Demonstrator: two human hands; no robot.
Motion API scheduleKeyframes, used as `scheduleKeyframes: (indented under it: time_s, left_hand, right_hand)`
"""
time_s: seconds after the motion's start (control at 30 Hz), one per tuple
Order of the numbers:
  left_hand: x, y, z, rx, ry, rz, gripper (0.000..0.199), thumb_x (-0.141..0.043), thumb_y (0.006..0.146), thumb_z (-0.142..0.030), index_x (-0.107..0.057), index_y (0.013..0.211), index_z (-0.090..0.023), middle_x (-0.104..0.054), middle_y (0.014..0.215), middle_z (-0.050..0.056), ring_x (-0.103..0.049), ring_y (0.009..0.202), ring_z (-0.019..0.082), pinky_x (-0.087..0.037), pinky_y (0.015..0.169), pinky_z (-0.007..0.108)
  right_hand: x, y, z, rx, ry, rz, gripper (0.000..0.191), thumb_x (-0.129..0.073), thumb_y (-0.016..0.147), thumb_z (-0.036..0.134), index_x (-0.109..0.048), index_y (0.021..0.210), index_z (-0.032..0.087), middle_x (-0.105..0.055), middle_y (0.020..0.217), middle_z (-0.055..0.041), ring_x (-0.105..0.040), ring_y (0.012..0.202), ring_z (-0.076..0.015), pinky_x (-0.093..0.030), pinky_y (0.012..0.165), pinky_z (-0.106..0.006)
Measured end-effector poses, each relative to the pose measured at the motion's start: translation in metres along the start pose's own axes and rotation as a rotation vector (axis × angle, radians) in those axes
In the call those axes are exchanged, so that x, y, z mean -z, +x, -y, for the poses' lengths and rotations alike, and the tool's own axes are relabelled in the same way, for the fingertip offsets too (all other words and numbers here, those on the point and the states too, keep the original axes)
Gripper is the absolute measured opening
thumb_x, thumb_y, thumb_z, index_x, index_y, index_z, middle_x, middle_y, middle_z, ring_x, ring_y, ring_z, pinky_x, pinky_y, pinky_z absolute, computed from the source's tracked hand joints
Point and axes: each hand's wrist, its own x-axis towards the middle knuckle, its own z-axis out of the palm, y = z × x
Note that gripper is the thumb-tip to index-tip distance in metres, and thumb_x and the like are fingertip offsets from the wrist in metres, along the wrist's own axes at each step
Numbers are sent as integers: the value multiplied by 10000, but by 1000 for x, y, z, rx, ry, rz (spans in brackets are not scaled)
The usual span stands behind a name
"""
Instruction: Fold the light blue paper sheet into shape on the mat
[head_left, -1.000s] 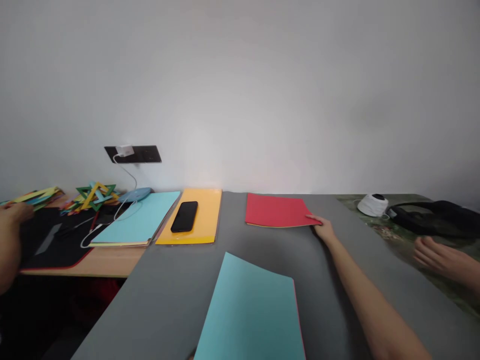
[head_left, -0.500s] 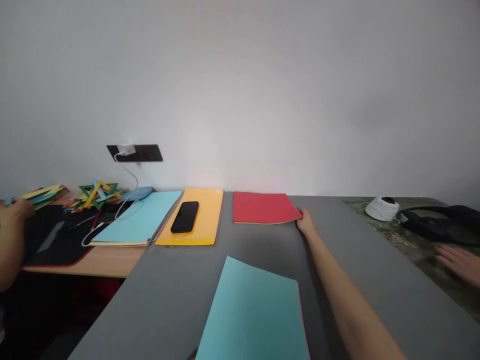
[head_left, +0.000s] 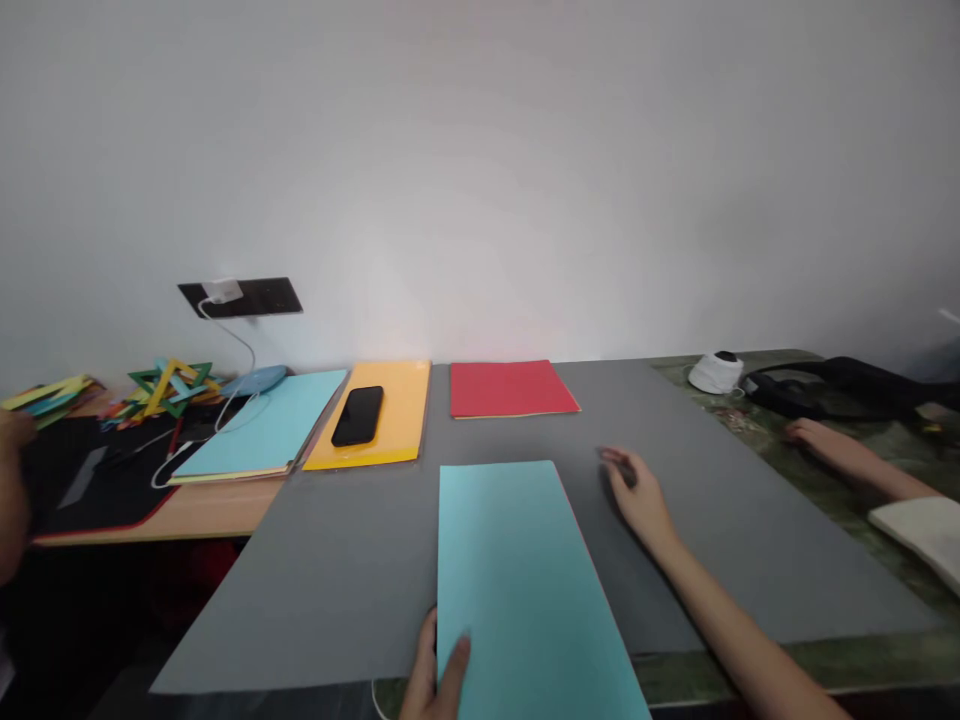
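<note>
My left hand (head_left: pixel 433 672) grips the left edge of a light-blue sheet of paper (head_left: pixel 517 590), thumb on top and the other fingers underneath. A thin reddish line runs along the sheet's right edge. To the right of the sheet, my right hand (head_left: pixel 637 495) hovers over the grey tabletop (head_left: pixel 720 500) with its fingers loosely curled and apart, holding nothing. A stack of red paper (head_left: pixel 510 388) lies flat near the wall, beyond both hands, with a pale layer showing under its front edge.
A black phone (head_left: pixel 358 416) rests on yellow paper (head_left: pixel 401 420). Left of it lie light-blue paper (head_left: pixel 262 425), a charging cable and folded paper stars (head_left: pixel 176 388). At right are a white camera-like device (head_left: pixel 716 373), a black strap (head_left: pixel 825 385) and another person's hand (head_left: pixel 817 435).
My right hand has let go of the red paper's corner and drawn back toward me. The light-blue sheet has risen and straightened in view, and my left hand now shows on it.
</note>
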Motion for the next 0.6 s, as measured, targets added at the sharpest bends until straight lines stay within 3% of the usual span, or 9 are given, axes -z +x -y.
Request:
scheduleKeyframes:
  time_s: [0.1,0.17,0.27,0.37,0.5,0.6]
  left_hand:
    - [4,-1,-6,48,26,23,595,-457,710,-521,-409,1203,-191,-439,1253,101,-400,1143,288,-370,906,406]
    - [9,-3,-7,39,5,54,539,-447,723,-506,-447,1168,-203,-414,1278,79,-367,1170,275,-347,927,397]
    - [15,-6,-2,6,-79,87,464,-500,712,-455,-515,1093,-192,-416,1279,73,-349,1185,253,-356,923,359]
    - [17,-9,6,69,-150,127,472,-522,702,-441,-515,1080,-159,-464,1233,114,-423,1123,283,-422,835,391]
    - [17,-14,11,188,-268,308,509,-529,698,-442,-493,1100,-131,-533,1150,150,-527,997,302,-434,789,419]
    - [17,-18,11,192,-320,425,496,-545,684,-444,-524,1077,-142,-541,1141,147,-563,947,279,-412,828,406]
  right_hand:
    - [22,-73,47,18,-1,183,272,-424,784,357,-582,913,177,-633,936,-90,-575,893,-202,-441,811,-341]
    - [28,-120,78,118,-40,308,254,-427,800,349,-583,953,219,-635,964,-60,-581,904,-182,-457,803,-302]
    - [23,-172,109,600,-72,520,379,-544,726,414,-527,1083,290,-566,1125,-26,-526,1025,-186,-439,847,-269]
    - [12,-197,116,781,-218,442,418,-531,759,352,-466,1162,259,-563,1126,-34,-514,1042,-189,-446,839,-272]
    - [6,-204,112,755,-212,333,373,-492,795,213,-463,1167,217,-614,1045,-44,-555,985,-159,-470,793,-232]
    - [10,-205,116,674,-116,322,366,-488,793,176,-481,1153,243,-630,1014,-31,-569,961,-157,-477,783,-239]
